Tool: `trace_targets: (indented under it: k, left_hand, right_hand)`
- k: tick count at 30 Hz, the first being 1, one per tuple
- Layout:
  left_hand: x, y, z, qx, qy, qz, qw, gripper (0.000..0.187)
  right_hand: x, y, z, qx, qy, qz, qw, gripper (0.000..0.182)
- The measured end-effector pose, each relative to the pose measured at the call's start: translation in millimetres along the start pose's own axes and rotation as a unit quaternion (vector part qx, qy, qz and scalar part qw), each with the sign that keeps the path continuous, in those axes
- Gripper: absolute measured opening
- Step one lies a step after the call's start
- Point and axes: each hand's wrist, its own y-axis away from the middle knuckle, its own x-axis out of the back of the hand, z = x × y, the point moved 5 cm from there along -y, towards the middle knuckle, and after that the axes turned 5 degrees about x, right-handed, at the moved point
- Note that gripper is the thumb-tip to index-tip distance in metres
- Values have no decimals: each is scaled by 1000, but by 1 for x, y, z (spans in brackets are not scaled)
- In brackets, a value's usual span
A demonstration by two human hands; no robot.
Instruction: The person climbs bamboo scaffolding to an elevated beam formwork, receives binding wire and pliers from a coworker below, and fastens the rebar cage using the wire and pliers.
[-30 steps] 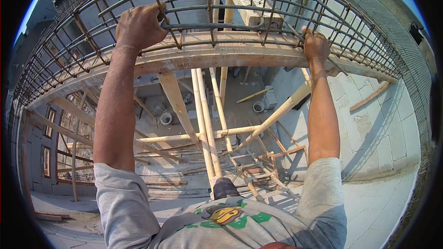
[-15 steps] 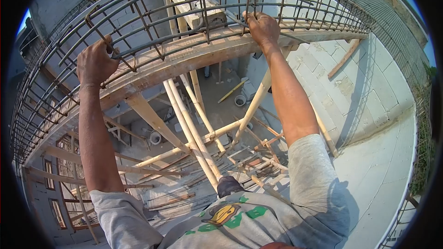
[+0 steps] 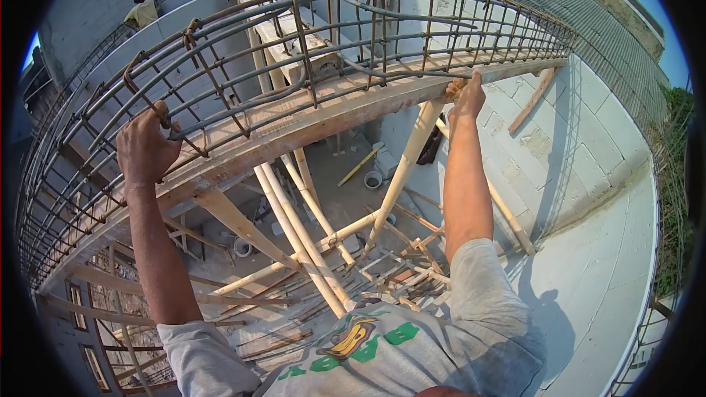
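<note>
A long rebar cage (image 3: 323, 37) of rusty stirrups and grey bars lies along a wooden beam form (image 3: 309, 129) in front of me. My left hand (image 3: 143, 148) is closed around a bar on the cage's near side, at the left. My right hand (image 3: 466, 99) grips the near edge of the wooden form, just below the cage, further right. Both arms are stretched out from grey sleeves.
Bamboo and timber props (image 3: 301, 220) hold the form up over a deep drop to a floor with buckets (image 3: 373, 179) and scrap wood. A white block wall (image 3: 581, 140) stands at the right. Another person (image 3: 140, 9) is at the far upper left.
My view has swung left and the cage now runs diagonally. My right hand came down off the cage's bars to the wooden form's edge. My left hand kept its grip.
</note>
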Motion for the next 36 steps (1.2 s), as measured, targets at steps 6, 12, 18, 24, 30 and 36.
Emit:
trace_targets:
  k: [6,12,18,24,30,36]
  left_hand:
    - [2,1,3,-1,1,23,1000,24]
    - [-3,3,2,-2,-1,27,1000,24]
    - [-12,3,-8,10,-13,27,1000,25]
    - [-13,3,-11,-8,-8,34,999,24]
    - [-12,2,-11,-24,8,33,999,25]
    - [-4,3,0,-15,-11,40,999,19]
  right_hand:
    - [-18,-52,10,50,-93,41,994,30]
    - [-55,-98,15,112,-80,88,986,43]
    - [-67,-60,-6,59,-55,58,995,46]
    - [-75,-77,-8,120,82,85,986,57]
    - [-73,-85,-5,83,191,86,974,75]
    - [-72,-85,-3,73,167,84,980,75]
